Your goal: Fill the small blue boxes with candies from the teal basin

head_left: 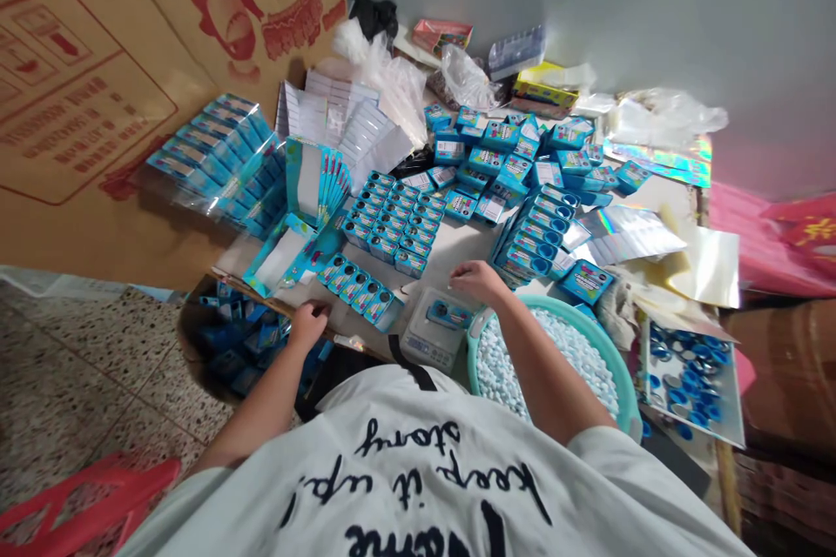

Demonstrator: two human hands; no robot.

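My left hand (pixel 309 326) is at the front edge of the table, fingers curled. Any object in it is hidden. Just beyond it lies a row of small blue boxes (pixel 356 289) with round dark openings. My right hand (pixel 480 281) hovers above the far side of a small digital scale (pixel 424 346), its fingers pinched together. Whatever they hold is too small to make out. On the scale lies one small blue box (pixel 449 313). Under my right forearm stands a turquoise basin (pixel 623 365) filled with small pale pellets (pixel 578 348).
Blue boxes stand in a block (pixel 395 222) and lie in a heap (pixel 502 161) behind. A white tray (pixel 731 400) holds blue round caps. A large carton (pixel 84 87) rises at left. Below the table edge is a bin of blue boxes (pixel 245 335).
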